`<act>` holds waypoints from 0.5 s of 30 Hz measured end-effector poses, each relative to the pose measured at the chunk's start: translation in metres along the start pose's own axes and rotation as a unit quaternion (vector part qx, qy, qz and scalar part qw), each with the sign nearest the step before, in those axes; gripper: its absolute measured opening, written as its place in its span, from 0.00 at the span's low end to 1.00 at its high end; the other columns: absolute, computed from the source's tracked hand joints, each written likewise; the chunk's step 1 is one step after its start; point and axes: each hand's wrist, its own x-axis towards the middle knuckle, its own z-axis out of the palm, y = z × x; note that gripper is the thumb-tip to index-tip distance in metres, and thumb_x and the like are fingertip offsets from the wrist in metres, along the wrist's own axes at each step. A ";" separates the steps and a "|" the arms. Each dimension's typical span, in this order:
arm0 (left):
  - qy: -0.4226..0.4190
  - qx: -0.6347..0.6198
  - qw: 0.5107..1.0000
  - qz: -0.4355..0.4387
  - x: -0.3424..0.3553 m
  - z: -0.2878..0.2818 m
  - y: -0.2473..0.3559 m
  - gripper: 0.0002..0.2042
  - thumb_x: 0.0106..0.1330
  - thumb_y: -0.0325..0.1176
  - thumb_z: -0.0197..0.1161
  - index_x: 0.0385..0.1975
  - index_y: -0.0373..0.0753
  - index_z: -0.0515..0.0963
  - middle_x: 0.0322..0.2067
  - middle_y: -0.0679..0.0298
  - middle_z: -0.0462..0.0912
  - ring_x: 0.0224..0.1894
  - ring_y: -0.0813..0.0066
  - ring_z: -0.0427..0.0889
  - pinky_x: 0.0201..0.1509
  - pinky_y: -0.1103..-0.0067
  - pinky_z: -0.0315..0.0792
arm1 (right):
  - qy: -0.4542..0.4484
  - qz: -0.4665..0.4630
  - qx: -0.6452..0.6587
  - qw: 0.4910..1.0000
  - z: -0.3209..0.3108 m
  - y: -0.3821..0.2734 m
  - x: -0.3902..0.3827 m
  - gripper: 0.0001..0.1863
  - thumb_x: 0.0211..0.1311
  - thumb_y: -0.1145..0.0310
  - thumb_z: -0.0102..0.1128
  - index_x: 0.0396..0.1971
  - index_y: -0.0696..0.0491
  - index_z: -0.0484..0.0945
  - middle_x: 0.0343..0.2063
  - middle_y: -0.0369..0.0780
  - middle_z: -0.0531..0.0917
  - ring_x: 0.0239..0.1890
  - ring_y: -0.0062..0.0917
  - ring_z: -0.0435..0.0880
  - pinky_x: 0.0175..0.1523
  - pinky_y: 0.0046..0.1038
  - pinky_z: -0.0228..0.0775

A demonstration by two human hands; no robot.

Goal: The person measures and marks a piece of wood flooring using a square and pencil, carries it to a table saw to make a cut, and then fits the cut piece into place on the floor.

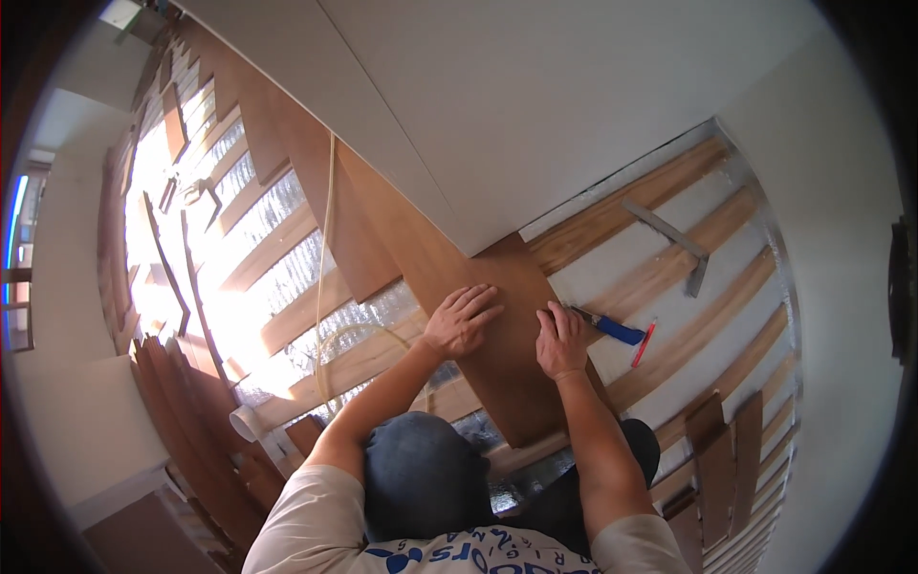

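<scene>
A brown wooden floorboard lies in front of me, its far end against the corner of a white panel. My left hand rests flat on the board's left side, fingers stretched out. At the board's right edge is my right hand, its fingers bent and drawn together; what they hold, if anything, is hidden. Just right of that hand lies a blue-handled tool, its tip partly behind the fingers. A red pencil is beside the tool. Farther right, a metal try square lies across the wooden battens.
The white panel fills the far side. Wooden battens run over silvery foil. A pale hose crosses the floor to my left. Stacked boards lie at left; loose boards at right.
</scene>
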 end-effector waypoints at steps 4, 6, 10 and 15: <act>0.054 0.023 0.995 -0.082 -0.002 -0.016 -0.033 0.26 0.61 0.32 0.64 0.62 0.39 0.79 0.70 0.58 0.75 0.73 0.60 0.71 0.77 0.61 0.64 | 0.004 -0.001 -0.004 1.000 0.003 0.000 -0.002 0.19 0.65 0.70 0.61 0.57 0.52 0.80 0.64 0.44 0.73 0.62 0.45 0.75 0.70 0.51 0.67; 0.072 0.051 0.991 -0.096 0.005 -0.031 -0.054 0.25 0.62 0.32 0.64 0.61 0.37 0.79 0.69 0.57 0.76 0.72 0.59 0.72 0.76 0.62 0.65 | -0.006 0.002 0.002 1.000 0.005 0.000 -0.005 0.19 0.65 0.71 0.60 0.57 0.53 0.80 0.64 0.44 0.74 0.62 0.46 0.75 0.70 0.51 0.67; 0.037 0.114 0.987 -0.112 0.035 -0.045 -0.075 0.24 0.63 0.32 0.63 0.59 0.31 0.79 0.65 0.54 0.78 0.69 0.58 0.74 0.75 0.64 0.66 | 0.001 -0.001 0.007 1.000 0.002 0.002 -0.005 0.20 0.65 0.73 0.59 0.57 0.54 0.80 0.63 0.45 0.75 0.61 0.47 0.75 0.70 0.52 0.68; -0.114 0.303 0.941 -0.095 0.037 -0.015 -0.063 0.26 0.66 0.35 0.58 0.61 0.24 0.78 0.60 0.49 0.79 0.67 0.53 0.73 0.74 0.63 0.65 | -0.012 -0.001 0.014 1.000 0.001 -0.013 0.003 0.20 0.63 0.74 0.61 0.56 0.54 0.81 0.63 0.45 0.75 0.61 0.47 0.75 0.70 0.52 0.68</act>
